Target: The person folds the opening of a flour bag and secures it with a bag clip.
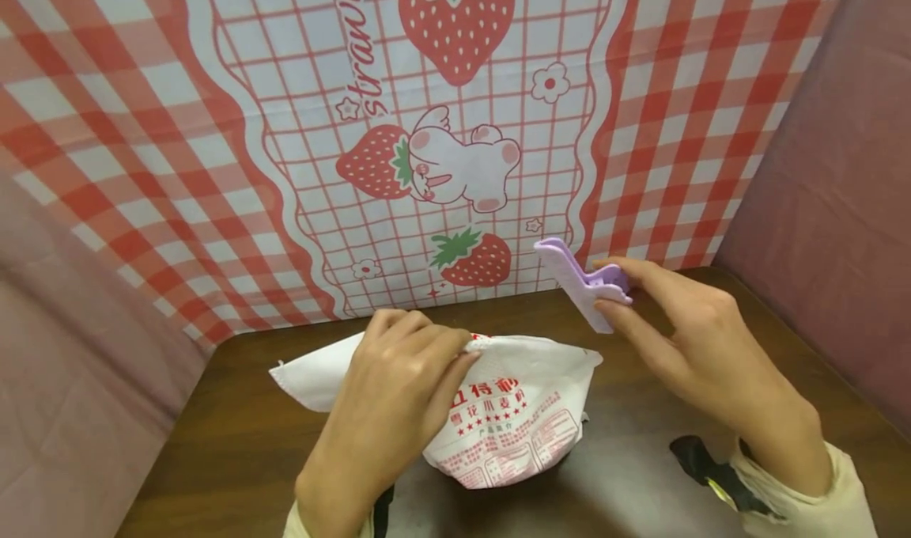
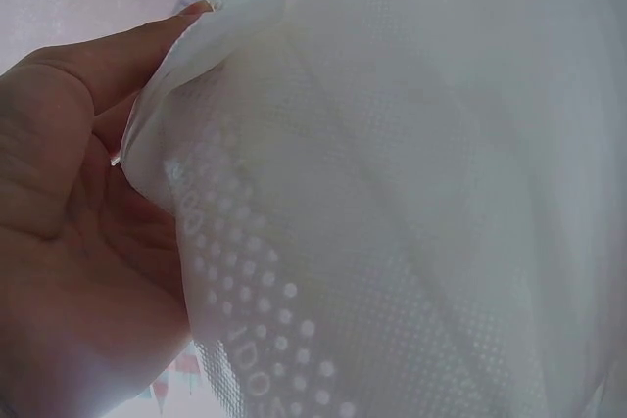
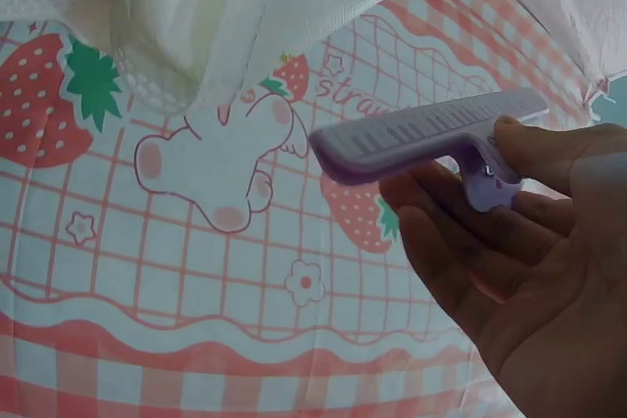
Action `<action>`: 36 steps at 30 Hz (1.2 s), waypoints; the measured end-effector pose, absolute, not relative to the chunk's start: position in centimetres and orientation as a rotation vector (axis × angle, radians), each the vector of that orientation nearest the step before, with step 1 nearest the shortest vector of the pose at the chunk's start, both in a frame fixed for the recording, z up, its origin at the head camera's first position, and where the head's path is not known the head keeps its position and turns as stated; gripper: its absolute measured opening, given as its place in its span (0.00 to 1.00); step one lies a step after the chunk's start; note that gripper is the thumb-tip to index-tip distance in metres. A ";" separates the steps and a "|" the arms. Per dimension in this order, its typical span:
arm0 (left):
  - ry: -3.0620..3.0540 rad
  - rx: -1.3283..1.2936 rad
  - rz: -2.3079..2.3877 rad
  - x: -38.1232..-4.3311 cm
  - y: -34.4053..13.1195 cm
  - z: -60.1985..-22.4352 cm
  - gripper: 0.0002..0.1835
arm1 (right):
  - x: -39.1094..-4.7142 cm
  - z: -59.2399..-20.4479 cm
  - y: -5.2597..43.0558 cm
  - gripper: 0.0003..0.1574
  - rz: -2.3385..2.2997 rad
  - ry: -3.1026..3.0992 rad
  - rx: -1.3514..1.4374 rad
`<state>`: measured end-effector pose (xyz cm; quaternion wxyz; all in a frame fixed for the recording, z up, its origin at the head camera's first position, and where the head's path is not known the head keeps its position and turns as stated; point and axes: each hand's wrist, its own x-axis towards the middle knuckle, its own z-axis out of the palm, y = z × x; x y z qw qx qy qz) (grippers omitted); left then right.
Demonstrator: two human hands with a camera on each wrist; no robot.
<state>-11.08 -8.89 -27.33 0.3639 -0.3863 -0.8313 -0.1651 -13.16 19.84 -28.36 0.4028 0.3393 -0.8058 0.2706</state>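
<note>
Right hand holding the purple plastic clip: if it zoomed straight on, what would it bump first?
Ahead of the right hand, the purple plastic clip would probably touch the red-and-white strawberry-print cloth first. The white printed bag looks off to one side, though depth is hard to judge.

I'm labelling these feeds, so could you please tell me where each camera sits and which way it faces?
Head: on the person's head, facing forward and down at the white bag; left hand's grip, right hand's grip and cream sleeves show.
Left wrist: on that wrist, facing the bag close up; the left hand's grip shows.
Right wrist: on that wrist, facing the purple clip and strawberry-print cloth; the right hand's grip shows.
Shared: head and right wrist both show the clip.
</note>
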 end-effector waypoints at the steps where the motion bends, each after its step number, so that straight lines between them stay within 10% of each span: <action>1: -2.139 -0.994 -0.424 -11.1 -8.9 -27.3 0.03 | -13.2 -28.4 19.8 0.34 0.681 -2.020 0.856; 36: -2.170 -0.981 -0.395 -10.7 -8.6 -27.1 0.04 | -12.5 -28.4 19.9 0.23 0.985 -1.932 1.013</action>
